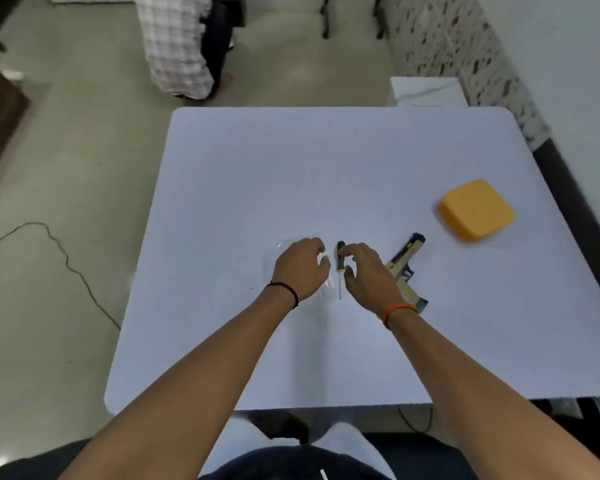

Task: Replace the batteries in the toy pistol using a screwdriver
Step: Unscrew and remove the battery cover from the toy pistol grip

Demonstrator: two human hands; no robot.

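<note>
A tan and black toy pistol (404, 268) lies on the white table (326, 174), muzzle pointing away, partly hidden by my right wrist. A small screwdriver (340, 268) with a black and yellow handle lies flat between my hands. My right hand (368, 271) hovers just right of it, fingers spread and curled, fingertips close to the handle. My left hand (300, 268) rests over a clear plastic container (274, 258), fingers curled down on it; whether it grips the container is unclear.
An orange lidded box (476, 210) sits at the table's right. A white stool or box (426, 91) stands beyond the far edge. A person in a checked garment (177, 46) stands on the floor at the back. A cable (59, 251) runs across the floor left.
</note>
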